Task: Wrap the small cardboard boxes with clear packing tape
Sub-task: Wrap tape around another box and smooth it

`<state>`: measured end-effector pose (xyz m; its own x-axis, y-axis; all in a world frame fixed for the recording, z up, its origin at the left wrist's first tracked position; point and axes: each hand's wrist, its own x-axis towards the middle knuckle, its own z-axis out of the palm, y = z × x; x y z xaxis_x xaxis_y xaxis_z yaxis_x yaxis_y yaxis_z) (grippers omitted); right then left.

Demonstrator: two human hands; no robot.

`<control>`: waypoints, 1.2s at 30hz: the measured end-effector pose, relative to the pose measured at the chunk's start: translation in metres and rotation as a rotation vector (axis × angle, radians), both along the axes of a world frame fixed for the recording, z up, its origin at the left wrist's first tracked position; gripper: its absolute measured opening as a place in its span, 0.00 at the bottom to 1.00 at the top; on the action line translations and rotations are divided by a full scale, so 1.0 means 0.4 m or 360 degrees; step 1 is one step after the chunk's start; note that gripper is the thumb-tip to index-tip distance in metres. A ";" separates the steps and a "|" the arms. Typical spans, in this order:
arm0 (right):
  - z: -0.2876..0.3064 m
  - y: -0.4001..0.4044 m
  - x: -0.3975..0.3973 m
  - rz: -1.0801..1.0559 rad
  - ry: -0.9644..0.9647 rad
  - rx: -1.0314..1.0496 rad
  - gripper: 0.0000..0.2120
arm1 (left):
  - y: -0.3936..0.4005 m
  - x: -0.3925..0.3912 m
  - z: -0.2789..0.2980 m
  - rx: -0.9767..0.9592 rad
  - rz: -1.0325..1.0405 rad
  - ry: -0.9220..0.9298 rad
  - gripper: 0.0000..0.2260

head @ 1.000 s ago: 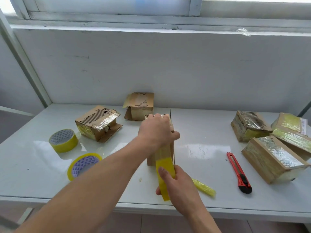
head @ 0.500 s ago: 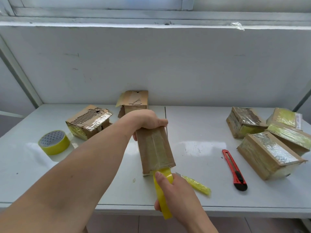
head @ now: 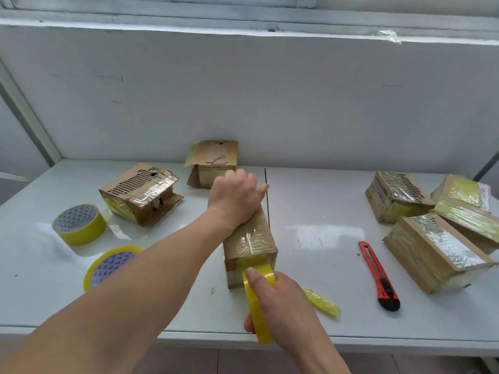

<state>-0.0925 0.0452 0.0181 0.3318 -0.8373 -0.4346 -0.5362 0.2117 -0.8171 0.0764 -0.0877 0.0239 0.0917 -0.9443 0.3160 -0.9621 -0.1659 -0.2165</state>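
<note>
So the box (head: 249,245) being wrapped is lying flat on the desk (head: 318,265) right in the middle, long axis running away from the person, maybe tilted a touch to the left at the far end. Left hand (head: 235,197) sits on the far end, palm down; the fingers look like they curl over the far edge, but the tips are hidden so can't say for sure. Right hand (head: 280,300) is at the near end, fingers wrapped round the tape roll (head: 256,306), thumb pressing on the tape just below the box's near face. The yellowish tape runs from the roll straight up onto that face and over the top, which is already shiny with tape.

What matters for the next pull, I'd guess: the roll is directly on the near side of the box, in line with its long axis, so the strip goes lengthwise. Right hand's the one doing the feeding, left just pins the box.

Around it: a crumpled tape scrap (head: 321,302) just right of the right hand, a red cutter (head: 378,276) further right, three wrapped boxes (head: 432,249) stacked up at the right edge. Two spare rolls (head: 78,224) on the left, two torn boxes (head: 140,197) behind. Nothing's really in the way of the roll, though the scrap is close if the hand swings right.
</note>
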 end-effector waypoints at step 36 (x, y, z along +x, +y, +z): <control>-0.004 0.086 -0.060 0.0098 -0.0191 -0.0090 0.13 | 0.197 -0.108 0.063 0.0561 0.0083 0.0730 0.31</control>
<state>-0.1167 0.0795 0.0165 0.4300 -0.8358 -0.3414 -0.4441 0.1334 -0.8860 0.0331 -0.0090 0.0492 0.1941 -0.9759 -0.0998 -0.9631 -0.2089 0.1695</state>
